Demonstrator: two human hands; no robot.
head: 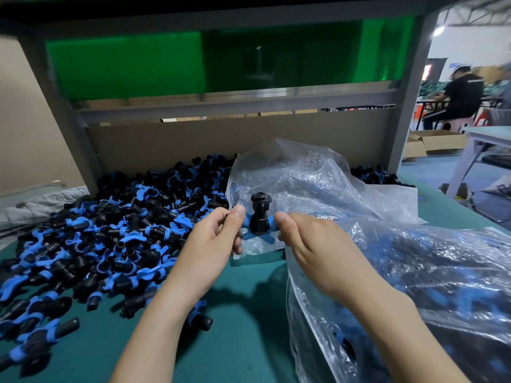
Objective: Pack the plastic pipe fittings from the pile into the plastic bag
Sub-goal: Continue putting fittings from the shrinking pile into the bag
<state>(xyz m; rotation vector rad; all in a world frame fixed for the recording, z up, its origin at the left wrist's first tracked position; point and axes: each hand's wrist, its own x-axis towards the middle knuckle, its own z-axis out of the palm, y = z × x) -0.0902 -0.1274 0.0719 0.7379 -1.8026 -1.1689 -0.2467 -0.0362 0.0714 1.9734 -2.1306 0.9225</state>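
Two bare hands are meeting at the centre of the head view, above a green table surface (pixel 249 313). The left hand (pixel 218 233) and the right hand (pixel 309 239) are each pinching one blue wing of a single black pipe fitting (pixel 260 217), thumb on top and fingers curled beneath. The fitting is standing upright between the two thumbs, its open black socket pointing upward.

A small clear plastic bag (pixel 290 183) is rising crumpled directly behind the held fitting, and its lower corner is hanging below the left hand's fingers. Whether the fitting's wings are lying inside the film or just in front of it cannot be told.

Many identical black-and-blue fittings are lying in a pile (pixel 110 230) to the left of the hands, spreading back to a brown cardboard panel (pixel 166 139). One loose fitting (pixel 201 319) is resting on the table just beside the left forearm.

A larger clear bag (pixel 414 286) is lying under and to the right of the right forearm, with black and blue fittings showing through its film.

A grey frame post (pixel 406 106) is standing at the rear right, with a green panel (pixel 124 64) above the cardboard. A seated person (pixel 459 95) is visible in the far background at right.
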